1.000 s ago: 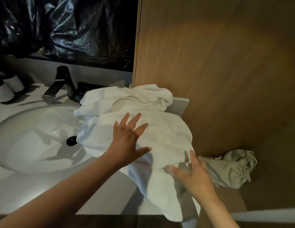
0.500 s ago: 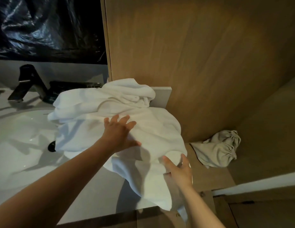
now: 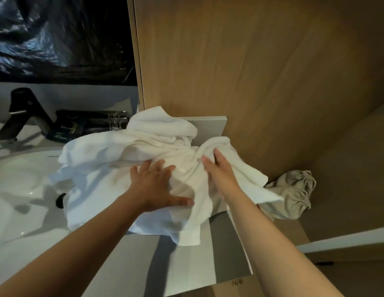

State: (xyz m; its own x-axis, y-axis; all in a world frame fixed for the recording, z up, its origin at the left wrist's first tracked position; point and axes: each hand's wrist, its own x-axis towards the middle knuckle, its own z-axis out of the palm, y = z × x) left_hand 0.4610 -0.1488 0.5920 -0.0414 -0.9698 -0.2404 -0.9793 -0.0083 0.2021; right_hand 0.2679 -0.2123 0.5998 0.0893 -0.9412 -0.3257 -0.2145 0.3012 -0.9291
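A crumpled white towel [image 3: 101, 174] lies heaped on the right end of the grey vanity counter [image 3: 186, 264], spilling over the basin rim and the counter's right edge. My left hand [image 3: 156, 185] lies flat on the middle of the towel, fingers spread and straight. My right hand [image 3: 221, 170] reaches onto the towel's right side with its fingertips in a raised fold; part of the hand sinks into the cloth, so whether it pinches the fabric is unclear.
A white basin [image 3: 21, 200] with a dark drain lies left, a dark tap [image 3: 21, 112] and dark packets [image 3: 88, 123] behind it. A wooden panel [image 3: 251, 71] rises behind the towel. A grey drawstring bag [image 3: 292, 198] lies on the lower wooden shelf at right.
My right hand has come up from the towel's hanging lower edge to its upper right fold, lifting cloth onto the counter. My left hand stays pressed on the middle.
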